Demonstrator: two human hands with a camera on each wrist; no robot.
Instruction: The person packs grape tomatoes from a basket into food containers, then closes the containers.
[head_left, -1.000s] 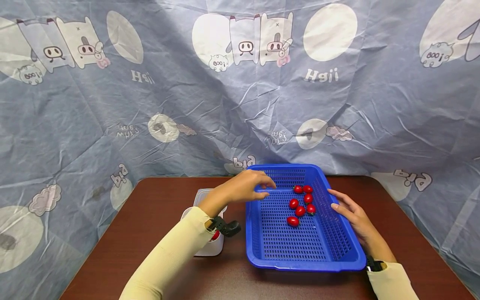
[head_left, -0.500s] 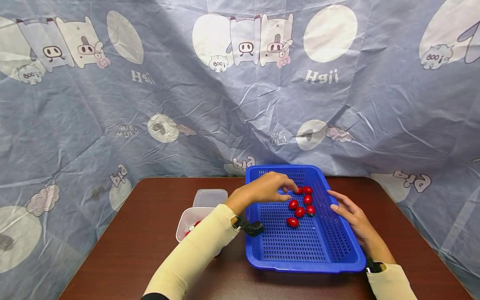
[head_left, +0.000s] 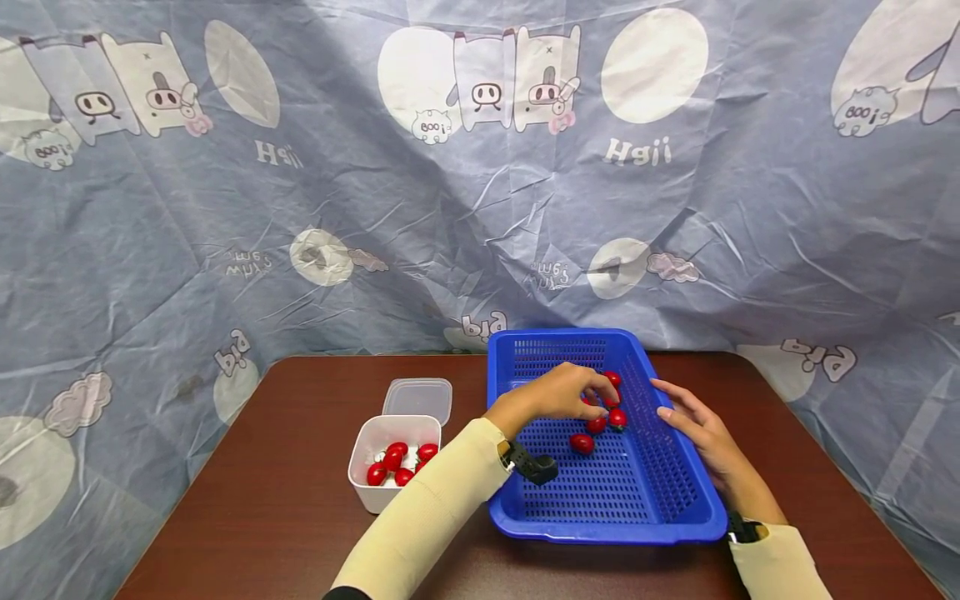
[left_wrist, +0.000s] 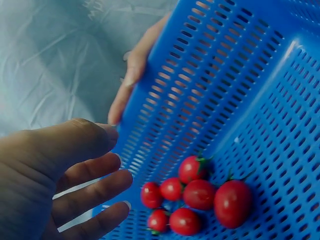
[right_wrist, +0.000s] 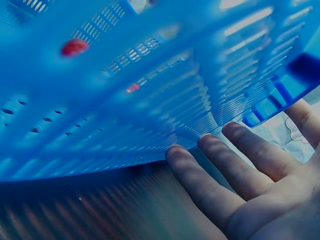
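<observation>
Above the cherry tomatoes (left_wrist: 199, 194) in the blue basket (head_left: 585, 533), my left hand (head_left: 558, 395) hovers with thumb and fingers spread apart. Nothing lies between its fingers in the left wrist view, and the several tomatoes rest together on the basket floor below. In the head view that hand partly covers them. My right hand (head_left: 708, 442) touches the basket's right side from outside, its thumb near the rim. The right wrist view has its straight fingers (right_wrist: 245, 175) against the basket's perforated wall.
Left of the basket stands a white plastic tub (head_left: 367, 492) with several tomatoes inside, partly behind my left sleeve. A clear lid (head_left: 417, 397) lies behind the tub on the brown table (head_left: 247, 500). A patterned cloth (head_left: 360, 183) hangs at the back.
My left hand has moved right from the basket's left side to over the tomatoes, uncovering the tub. My right hand stays at the basket's right side.
</observation>
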